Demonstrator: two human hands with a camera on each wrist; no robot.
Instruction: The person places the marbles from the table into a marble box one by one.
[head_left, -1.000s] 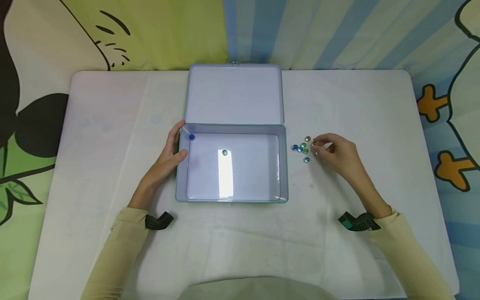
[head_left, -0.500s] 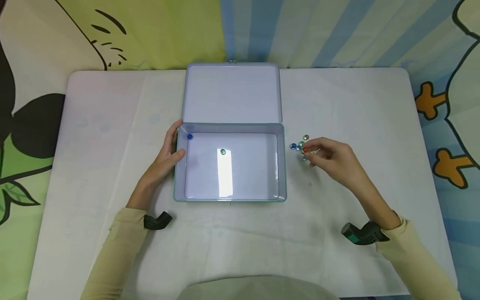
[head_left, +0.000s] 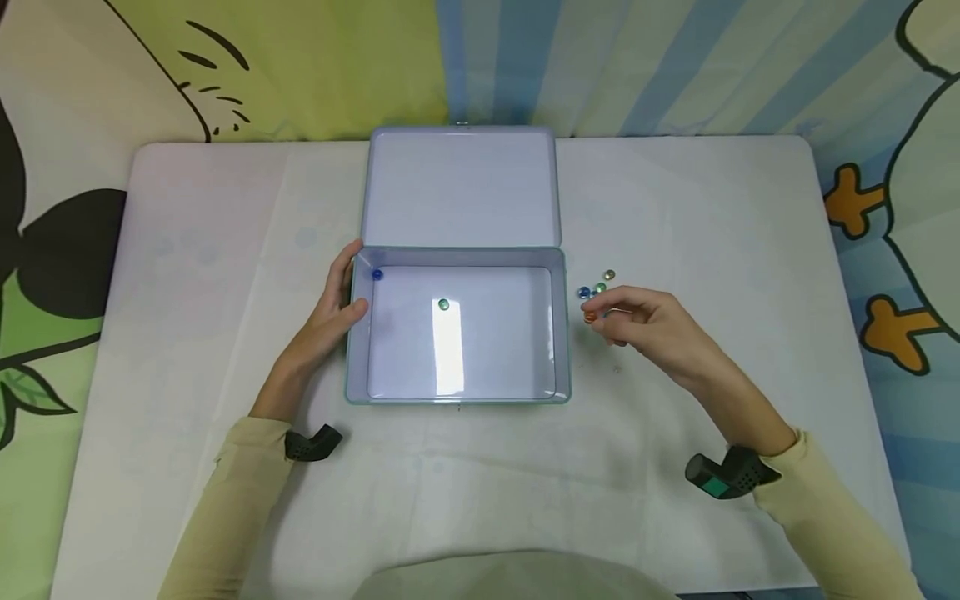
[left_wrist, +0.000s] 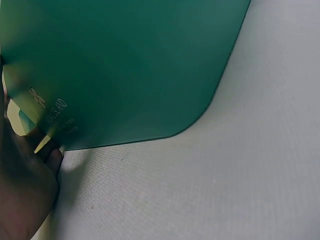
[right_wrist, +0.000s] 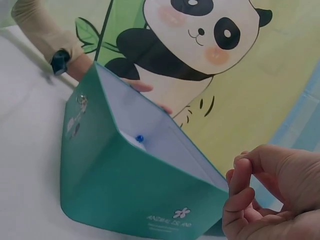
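Note:
A shallow metal box (head_left: pixel 457 392) lies with its lid laid back, pale inside and green outside in the right wrist view. At its left wall, my left hand (head_left: pixel 318 325) holds on, thumb over the rim and fingers along the outside. A blue marble (head_left: pixel 377 274) sits in the box's back left corner; a green marble (head_left: pixel 444 305) is near the middle of its floor. Just right of the box, my right hand (head_left: pixel 652 329) pinches an orange-red marble (head_left: pixel 589 317) between thumb and fingertips, above the table. In the right wrist view the fingers hide that marble.
Behind the right hand lie loose marbles: a blue one (head_left: pixel 584 292), a green one (head_left: pixel 601 287) and a brownish one (head_left: pixel 609 274). Others are partly covered by the hand. The raised lid (head_left: pixel 461 187) reaches the white table's (head_left: pixel 712 208) back edge, before a cartoon curtain (head_left: pixel 360 67).
My right hand has moved left from the far side of the loose marbles towards the box, carrying the orange-red marble. The left hand stays on the box wall.

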